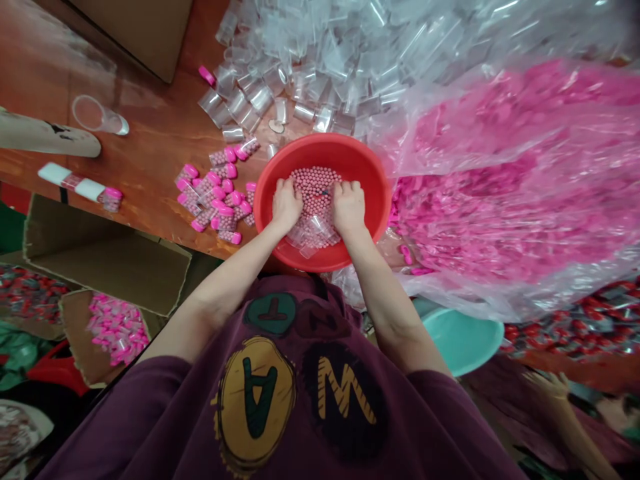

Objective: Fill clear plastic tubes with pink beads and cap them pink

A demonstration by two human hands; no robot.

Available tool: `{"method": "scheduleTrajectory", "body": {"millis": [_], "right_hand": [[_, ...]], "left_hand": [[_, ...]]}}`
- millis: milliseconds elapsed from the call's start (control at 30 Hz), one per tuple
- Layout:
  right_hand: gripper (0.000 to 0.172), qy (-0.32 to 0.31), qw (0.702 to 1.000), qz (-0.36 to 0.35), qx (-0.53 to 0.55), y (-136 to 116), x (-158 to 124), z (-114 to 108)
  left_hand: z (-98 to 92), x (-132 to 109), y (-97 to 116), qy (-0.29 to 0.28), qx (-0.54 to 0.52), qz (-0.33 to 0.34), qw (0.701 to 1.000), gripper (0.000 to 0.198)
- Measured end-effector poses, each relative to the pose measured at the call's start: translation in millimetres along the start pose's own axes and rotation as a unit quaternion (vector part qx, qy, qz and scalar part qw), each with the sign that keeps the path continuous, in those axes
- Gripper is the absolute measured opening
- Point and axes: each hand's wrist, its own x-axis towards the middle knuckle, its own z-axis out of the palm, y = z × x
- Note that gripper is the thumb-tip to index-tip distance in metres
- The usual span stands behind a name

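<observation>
A red basin point(373, 200) stands in front of me with a bed of small pink beads point(315, 179) inside. Several transparent plastic bottles point(320, 230) lie on the beads near the side closest to me. My left hand point(287, 205) is in the basin at the left of the beads, its fingers curled closed. On the right of the beads, my right hand point(349, 205) is also closed, with its fingers bent down. Whatever either hand holds is hidden. A small dark and red piece point(321, 195) shows between the hands.
Bead-filled bottles with pink caps point(220, 200) lie left of the basin. Transparent bottles point(320, 60) are heaped behind it. A plastic bag of pink caps point(500, 220) spreads rightward. Cardboard boxes point(100, 247) stand lower left; a turquoise basin point(467, 340) and another person's arm point(565, 413) are lower right.
</observation>
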Motion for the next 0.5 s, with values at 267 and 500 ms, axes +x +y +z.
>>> {"method": "scheduleTrajectory", "body": {"millis": [267,500], "right_hand": [[0.048,0.012,1.0,-0.006,0.015,-11,47,13],[0.037,-0.005,0.973,-0.099,0.207,-17,63,48]], "left_hand": [[16.2,16,-3,0.005,-0.082,-0.007,0.997,0.051],[10.9,24,-15,0.005,-0.248,-0.063,0.967,0.062]]}}
